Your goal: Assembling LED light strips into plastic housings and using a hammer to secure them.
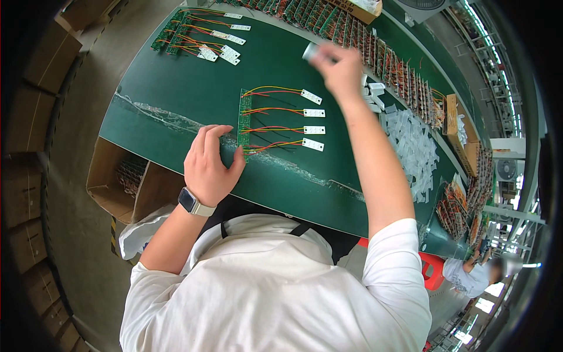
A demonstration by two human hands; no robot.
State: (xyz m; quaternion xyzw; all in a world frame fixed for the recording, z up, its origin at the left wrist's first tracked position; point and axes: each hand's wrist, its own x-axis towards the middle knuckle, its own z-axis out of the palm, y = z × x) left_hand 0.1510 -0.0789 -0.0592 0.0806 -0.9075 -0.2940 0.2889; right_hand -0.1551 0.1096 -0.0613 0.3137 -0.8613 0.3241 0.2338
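Observation:
My left hand (210, 161), with a watch on its wrist, rests over the green table with fingers apart and nothing in them. Its thumb is at the lower left edge of a narrow green circuit board (244, 117); whether it touches the board I cannot tell. From the board, red and yellow wires run rightward to several small white LED plates (314, 113), laid out one below another. Farther off and to the right, my right hand (340, 67) is in the air, smeared by motion. Its fingers are closed on a small white piece (309, 51), too blurred to name.
Several wired boards (170, 34) lie at the far left. White plastic pieces (374, 94) and a pile of translucent strips (410, 149) lie at right, before long rows of boards (352, 35). A cardboard box (146, 188) stands below the table's left edge. Another person (478, 274) sits far right.

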